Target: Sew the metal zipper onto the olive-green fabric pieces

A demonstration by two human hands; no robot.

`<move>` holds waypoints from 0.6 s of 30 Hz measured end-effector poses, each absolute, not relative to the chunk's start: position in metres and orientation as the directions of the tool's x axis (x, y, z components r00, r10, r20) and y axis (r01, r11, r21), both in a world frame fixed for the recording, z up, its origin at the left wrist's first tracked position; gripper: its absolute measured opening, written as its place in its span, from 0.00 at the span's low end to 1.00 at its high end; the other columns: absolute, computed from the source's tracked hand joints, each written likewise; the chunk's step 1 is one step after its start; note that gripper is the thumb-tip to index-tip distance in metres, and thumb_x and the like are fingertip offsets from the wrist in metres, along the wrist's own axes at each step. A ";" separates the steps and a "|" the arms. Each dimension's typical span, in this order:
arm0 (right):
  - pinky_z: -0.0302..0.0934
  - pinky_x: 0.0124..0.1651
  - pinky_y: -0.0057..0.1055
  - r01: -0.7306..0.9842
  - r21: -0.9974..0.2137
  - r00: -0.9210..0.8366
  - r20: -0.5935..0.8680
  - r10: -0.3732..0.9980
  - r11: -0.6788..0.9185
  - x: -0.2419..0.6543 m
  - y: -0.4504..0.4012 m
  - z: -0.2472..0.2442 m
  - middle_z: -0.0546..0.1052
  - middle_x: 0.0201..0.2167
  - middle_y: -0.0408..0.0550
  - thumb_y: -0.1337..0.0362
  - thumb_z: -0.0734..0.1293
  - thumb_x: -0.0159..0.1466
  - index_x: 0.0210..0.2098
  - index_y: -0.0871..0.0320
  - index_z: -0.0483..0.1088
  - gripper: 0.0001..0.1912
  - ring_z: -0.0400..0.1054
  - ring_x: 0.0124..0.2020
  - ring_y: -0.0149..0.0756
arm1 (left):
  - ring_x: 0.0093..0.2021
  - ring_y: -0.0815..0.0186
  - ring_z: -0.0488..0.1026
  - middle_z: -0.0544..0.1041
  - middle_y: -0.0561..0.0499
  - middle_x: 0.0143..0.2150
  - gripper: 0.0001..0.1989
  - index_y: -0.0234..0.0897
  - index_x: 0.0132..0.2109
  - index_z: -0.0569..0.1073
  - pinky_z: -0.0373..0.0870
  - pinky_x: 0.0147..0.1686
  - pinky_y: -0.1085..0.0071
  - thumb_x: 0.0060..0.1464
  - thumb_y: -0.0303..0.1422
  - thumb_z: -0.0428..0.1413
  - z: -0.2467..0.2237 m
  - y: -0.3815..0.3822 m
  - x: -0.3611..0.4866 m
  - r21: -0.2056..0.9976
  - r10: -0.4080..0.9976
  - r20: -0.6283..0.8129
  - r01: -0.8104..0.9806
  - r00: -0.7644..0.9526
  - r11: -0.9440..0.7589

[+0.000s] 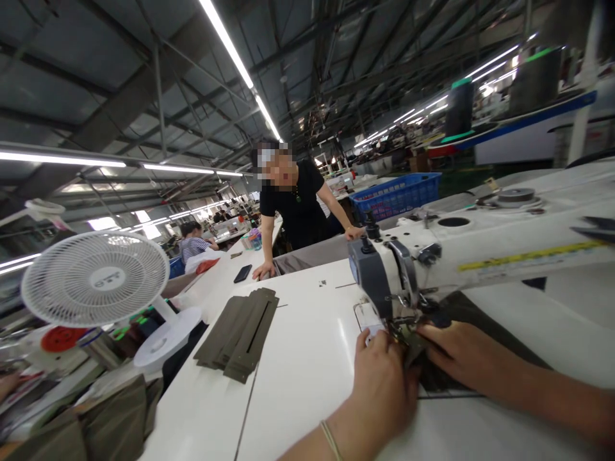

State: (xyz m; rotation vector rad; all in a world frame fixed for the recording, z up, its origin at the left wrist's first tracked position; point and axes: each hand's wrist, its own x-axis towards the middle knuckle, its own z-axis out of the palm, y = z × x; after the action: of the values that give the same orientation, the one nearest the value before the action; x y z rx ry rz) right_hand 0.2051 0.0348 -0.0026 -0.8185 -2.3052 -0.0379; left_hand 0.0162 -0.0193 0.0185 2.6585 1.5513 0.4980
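A white and grey sewing machine (379, 275) stands on the table at the right. Under its needle area lies dark olive fabric (494, 320), which spreads out to the right of the presser foot. My left hand (384, 378) is closed, its fingers curled at the fabric's near left edge, just before the foot. From the right, my right hand (466, 352) pinches the same fabric close to the needle. The fingertips of both hands are partly hidden by cloth and machine.
A stack of olive fabric pieces (237, 333) lies left on the white table (298, 358). Beyond it are a black phone (243, 274) and a white fan (108, 278). Across the table a person in black (300, 205) leans with both hands down. A blue crate (396, 195) stands behind.
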 end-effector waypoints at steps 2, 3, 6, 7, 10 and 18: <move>0.68 0.33 0.30 0.605 -0.238 -0.528 0.594 0.607 0.760 0.208 0.040 -0.006 0.79 0.30 0.47 0.73 0.58 0.60 0.33 0.55 0.72 0.13 0.75 0.31 0.39 | 0.49 0.57 0.70 0.75 0.45 0.45 0.11 0.34 0.47 0.73 0.63 0.61 0.51 0.57 0.30 0.56 0.018 -0.020 0.017 0.181 0.856 0.267 0.850 0.442 -0.495; 0.68 0.33 0.29 0.616 -0.260 -0.516 0.580 0.631 0.743 0.209 0.042 -0.007 0.79 0.30 0.47 0.72 0.59 0.60 0.31 0.54 0.71 0.11 0.75 0.31 0.38 | 0.49 0.57 0.70 0.74 0.44 0.45 0.11 0.34 0.47 0.73 0.66 0.59 0.52 0.56 0.29 0.56 0.018 -0.020 0.017 0.182 0.855 0.263 0.847 0.447 -0.499; 0.67 0.30 0.28 0.644 -0.309 -0.492 0.534 0.688 0.700 0.210 0.047 -0.010 0.78 0.27 0.44 0.69 0.60 0.62 0.28 0.53 0.71 0.10 0.74 0.28 0.37 | 0.48 0.56 0.69 0.73 0.45 0.45 0.11 0.36 0.45 0.75 0.70 0.52 0.56 0.53 0.26 0.56 0.021 -0.020 0.017 0.163 0.839 0.238 0.831 0.490 -0.532; 0.67 0.30 0.28 0.660 -0.316 -0.476 0.525 0.705 0.682 0.210 0.048 -0.010 0.78 0.27 0.45 0.68 0.60 0.62 0.28 0.54 0.71 0.10 0.74 0.28 0.37 | 0.48 0.55 0.68 0.72 0.44 0.45 0.12 0.37 0.45 0.76 0.70 0.50 0.56 0.52 0.26 0.56 0.023 -0.020 0.017 0.153 0.833 0.233 0.827 0.502 -0.541; 0.68 0.32 0.33 0.729 -0.303 -0.418 0.513 0.750 0.613 0.210 0.050 -0.013 0.77 0.27 0.50 0.65 0.61 0.63 0.29 0.57 0.72 0.10 0.74 0.29 0.41 | 0.47 0.55 0.68 0.72 0.44 0.45 0.13 0.37 0.44 0.77 0.70 0.48 0.56 0.51 0.25 0.56 0.027 -0.018 0.017 0.137 0.820 0.220 0.815 0.529 -0.563; 0.65 0.32 0.32 0.854 -0.216 -0.358 0.413 0.837 0.472 0.206 0.053 -0.021 0.74 0.25 0.44 0.67 0.66 0.66 0.27 0.59 0.70 0.10 0.70 0.27 0.35 | 0.46 0.55 0.67 0.72 0.44 0.45 0.11 0.36 0.41 0.77 0.71 0.47 0.57 0.49 0.25 0.57 0.025 -0.015 0.015 0.132 0.798 0.242 0.796 0.552 -0.590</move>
State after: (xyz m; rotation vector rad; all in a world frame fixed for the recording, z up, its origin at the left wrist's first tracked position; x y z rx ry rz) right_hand 0.2063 0.0530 -0.0212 -1.4052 -2.2554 -0.0494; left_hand 0.0150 -0.0146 0.0252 2.7613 1.4189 0.4358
